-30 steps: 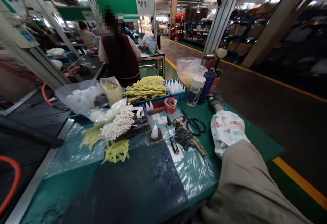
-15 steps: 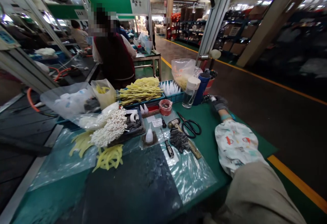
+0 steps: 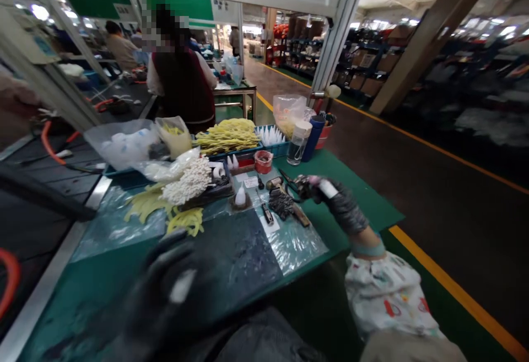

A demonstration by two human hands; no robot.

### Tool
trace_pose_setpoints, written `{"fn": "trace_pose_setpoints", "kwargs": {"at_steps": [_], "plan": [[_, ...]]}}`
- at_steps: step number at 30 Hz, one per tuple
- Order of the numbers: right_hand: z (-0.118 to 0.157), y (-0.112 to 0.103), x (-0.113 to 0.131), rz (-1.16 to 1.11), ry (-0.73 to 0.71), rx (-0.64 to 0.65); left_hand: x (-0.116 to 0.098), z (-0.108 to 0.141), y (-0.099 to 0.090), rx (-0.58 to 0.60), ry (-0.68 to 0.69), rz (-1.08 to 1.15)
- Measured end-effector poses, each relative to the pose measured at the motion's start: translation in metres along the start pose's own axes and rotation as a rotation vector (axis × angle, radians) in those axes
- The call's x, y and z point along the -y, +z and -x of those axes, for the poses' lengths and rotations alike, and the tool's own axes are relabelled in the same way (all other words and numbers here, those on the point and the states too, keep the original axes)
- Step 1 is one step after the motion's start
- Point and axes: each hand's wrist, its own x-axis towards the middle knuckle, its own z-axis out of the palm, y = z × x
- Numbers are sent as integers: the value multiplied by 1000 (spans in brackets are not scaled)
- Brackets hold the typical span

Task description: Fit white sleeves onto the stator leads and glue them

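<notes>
My right hand (image 3: 339, 205), in a dark glove with a patterned sleeve cover, hovers over the green table (image 3: 351, 194) near its right edge. Its fingers pinch a small white piece (image 3: 328, 187). Just left of it lie black scissors (image 3: 288, 181), a wooden-handled hammer (image 3: 298, 216) and a spare dark glove (image 3: 281, 203). My left hand (image 3: 171, 290), also in a dark glove, is close to the camera at the lower left and badly blurred, above a dark mat (image 3: 248, 252). A pale patch shows on it; whether it holds anything is unclear.
A white cone (image 3: 240, 195), a red cup (image 3: 263, 161), a clear bottle (image 3: 296, 141) and a blue tumbler (image 3: 313, 130) stand behind. Trays hold yellow strips (image 3: 227, 135) and white cones (image 3: 270, 135). A heap of white pieces (image 3: 188, 181) lies left. A co-worker (image 3: 182, 84) stands beyond.
My right hand has drawn back from the far right corner by the tumbler towards the scissors, now gripping a small white piece. My left hand has come into view at the lower left.
</notes>
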Motion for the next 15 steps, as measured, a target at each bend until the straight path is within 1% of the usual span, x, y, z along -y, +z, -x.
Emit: {"fn": "trace_pose_setpoints", "kwargs": {"at_steps": [1,2,3,4,5,6,7,8,9,10,11,12,13,14,15], "plan": [[17,22,8,-77,-19,120,1,5,16,20,29,85],[32,44,15,-114,-19,252,0,9,32,68,46,170],[47,66,22,-126,-26,370,-1,14,46,118,43,254],[59,86,26,-134,-43,474,-3,18,57,144,32,336],[69,103,30,-136,-76,568,-4,21,64,138,-1,400],[76,117,32,-138,-125,642,-4,23,64,91,-35,427],[80,127,32,-135,-178,695,-3,25,57,123,-104,448],[80,134,31,-122,-227,731,-2,29,44,121,-172,458],[77,137,29,-98,-265,754,0,35,25,77,-242,454],[71,138,25,-62,-289,772,2,45,2,58,-308,455],[62,138,20,-20,-300,780,2,59,-22,24,-360,468],[50,138,13,23,-299,786,1,77,-46,-18,-446,480],[38,137,5,74,-298,790,-4,98,-65,-30,-524,473],[25,137,-3,125,-295,782,-12,121,-80,-120,-622,420],[14,138,-13,185,-293,801,-23,145,-87,-262,-719,336]]}}
